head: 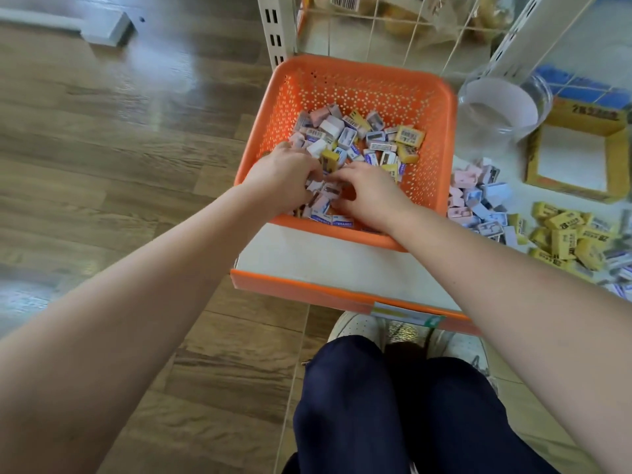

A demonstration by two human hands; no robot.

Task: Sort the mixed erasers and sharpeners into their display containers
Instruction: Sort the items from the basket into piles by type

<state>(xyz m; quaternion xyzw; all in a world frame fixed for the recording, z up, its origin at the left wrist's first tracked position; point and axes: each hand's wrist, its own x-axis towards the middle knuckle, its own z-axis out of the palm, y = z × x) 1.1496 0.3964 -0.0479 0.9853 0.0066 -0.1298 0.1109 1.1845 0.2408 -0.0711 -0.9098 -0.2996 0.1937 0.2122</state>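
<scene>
A white shelf with an orange front edge carries a price label on that edge. An orange basket with perforated walls sits at its left end. To the right stand a clear jar and, beside it, an open yellow cardboard box. Nearer the front lie a loose pile of pink and blue sharpeners and a heap of yellow erasers.
</scene>
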